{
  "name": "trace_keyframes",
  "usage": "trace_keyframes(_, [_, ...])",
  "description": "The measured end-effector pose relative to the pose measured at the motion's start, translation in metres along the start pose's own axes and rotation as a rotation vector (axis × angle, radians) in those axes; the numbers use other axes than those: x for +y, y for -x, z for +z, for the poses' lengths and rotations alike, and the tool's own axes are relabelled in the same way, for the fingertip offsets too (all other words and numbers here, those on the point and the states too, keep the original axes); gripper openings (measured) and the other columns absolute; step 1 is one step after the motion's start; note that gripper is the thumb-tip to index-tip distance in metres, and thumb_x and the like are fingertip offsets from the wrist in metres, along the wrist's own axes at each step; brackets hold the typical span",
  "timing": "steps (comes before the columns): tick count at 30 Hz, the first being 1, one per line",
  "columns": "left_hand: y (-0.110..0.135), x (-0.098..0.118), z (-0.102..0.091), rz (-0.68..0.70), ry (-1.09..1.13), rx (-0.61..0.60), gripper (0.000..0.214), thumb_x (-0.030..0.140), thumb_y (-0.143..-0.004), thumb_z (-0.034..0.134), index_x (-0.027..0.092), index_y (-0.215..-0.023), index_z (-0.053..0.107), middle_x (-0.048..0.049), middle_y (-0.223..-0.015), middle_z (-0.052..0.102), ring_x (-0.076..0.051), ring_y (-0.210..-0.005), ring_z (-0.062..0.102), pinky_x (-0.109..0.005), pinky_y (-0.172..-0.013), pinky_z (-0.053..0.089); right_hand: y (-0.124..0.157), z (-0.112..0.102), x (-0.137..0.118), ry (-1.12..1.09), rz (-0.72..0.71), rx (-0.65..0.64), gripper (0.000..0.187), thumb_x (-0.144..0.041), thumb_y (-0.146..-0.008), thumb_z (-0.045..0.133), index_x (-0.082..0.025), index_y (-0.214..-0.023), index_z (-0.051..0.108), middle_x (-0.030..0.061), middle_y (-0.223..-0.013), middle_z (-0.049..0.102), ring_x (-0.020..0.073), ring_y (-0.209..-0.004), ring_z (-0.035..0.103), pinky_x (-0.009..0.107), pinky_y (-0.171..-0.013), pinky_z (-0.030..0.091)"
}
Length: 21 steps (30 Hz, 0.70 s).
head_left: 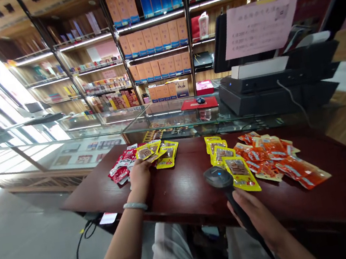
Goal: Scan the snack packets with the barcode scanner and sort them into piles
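Gripping scanner [220, 178], curled right hand [250, 208]; touching yellow packet [145, 152], half-curled left hand [140, 177].

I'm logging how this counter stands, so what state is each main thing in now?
Scanner, held, small blue light showing
Right grip, closed around scanner
Left yellow packets, overlapping
Left grip, at left yellow packets, closure unclear
Red packets, loosely piled
Right yellow packets, overlapping in a row
Orange packets, heaped
Bracelet, worn
Pink paper sign, fixed over monitor
Shelf lights, lit
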<state>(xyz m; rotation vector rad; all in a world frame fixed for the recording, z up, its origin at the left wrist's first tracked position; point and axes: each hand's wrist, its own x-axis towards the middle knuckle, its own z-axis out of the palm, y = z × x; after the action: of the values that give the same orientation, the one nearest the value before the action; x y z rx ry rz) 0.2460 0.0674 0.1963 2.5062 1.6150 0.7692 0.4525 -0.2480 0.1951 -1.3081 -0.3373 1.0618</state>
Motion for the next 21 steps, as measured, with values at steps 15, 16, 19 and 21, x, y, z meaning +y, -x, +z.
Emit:
trace_keyframes(15, [0.012, -0.028, -0.001, -0.188, 0.086, -0.061, 0.042, 0.022, -0.08, 0.046, 0.014, -0.119, 0.061, -0.0132, -0.115, 0.068, -0.025, -0.105, 0.064, -0.035, -0.09, 0.049, -0.005, -0.001, 0.002, 0.031, 0.024, -0.096, 0.051, -0.065, -0.069, 0.075, -0.023, -0.095, 0.064, -0.0039, -0.061, 0.059, 0.0098, -0.052, 0.054, 0.016, -0.044, 0.038])
trace_keyframes(16, [0.014, -0.022, -0.002, -0.214, 0.021, -0.027, 0.046, 0.029, -0.084, 0.046, 0.011, -0.123, 0.058, -0.0173, -0.118, 0.067, -0.028, -0.109, 0.062, -0.038, -0.092, 0.048, -0.005, 0.0, 0.002, 0.043, 0.024, -0.086, 0.052, -0.066, -0.069, 0.074, -0.023, -0.096, 0.065, -0.0037, -0.061, 0.059, 0.0098, -0.052, 0.054, 0.016, -0.044, 0.038])
trace_keyframes(19, [0.017, -0.005, -0.004, -0.278, -0.173, -0.103, 0.067, 0.058, -0.082, 0.048, 0.003, -0.121, 0.057, -0.028, -0.12, 0.063, -0.039, -0.116, 0.058, -0.045, -0.093, 0.046, -0.002, 0.003, 0.002, 0.052, 0.011, -0.034, 0.056, -0.068, -0.068, 0.073, -0.023, -0.099, 0.067, -0.003, -0.061, 0.06, 0.0101, -0.051, 0.054, 0.016, -0.043, 0.037])
trace_keyframes(21, [0.016, 0.003, -0.004, -0.317, -0.219, -0.229, 0.077, 0.068, -0.078, 0.049, 0.003, -0.118, 0.059, -0.03, -0.121, 0.062, -0.041, -0.116, 0.058, -0.046, -0.092, 0.046, 0.0, 0.006, 0.002, 0.04, 0.003, -0.011, 0.057, -0.068, -0.066, 0.074, -0.023, -0.101, 0.067, -0.0025, -0.063, 0.061, 0.0106, -0.051, 0.055, 0.016, -0.043, 0.038])
